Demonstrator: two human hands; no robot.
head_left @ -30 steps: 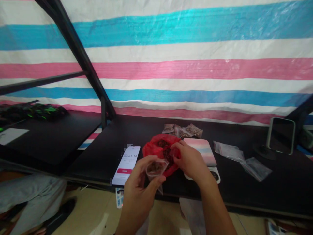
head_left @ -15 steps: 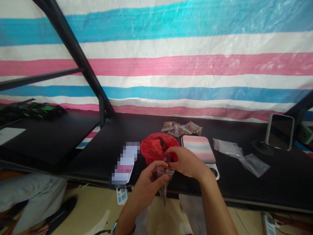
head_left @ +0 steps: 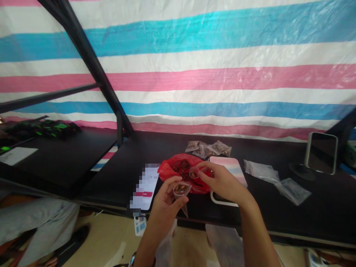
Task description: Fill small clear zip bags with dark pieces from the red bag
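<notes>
Bag [head_left: 181, 190] in left hand [head_left: 166, 203], cup [head_left: 194, 172] in right hand [head_left: 222, 181]

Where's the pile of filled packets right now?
Head view: the filled packets lie at the back of the black table, centre, just behind the red bag and the striped scale.

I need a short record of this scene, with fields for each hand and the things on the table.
left hand: holds a small clear bag open, brown pieces inside
right hand: pinches a small clear cup over the red bag
red bag: open on the black table, brown pieces inside
behind: filled small bags
nearby: pastel scale, empty clear bags, phone on stand
</notes>
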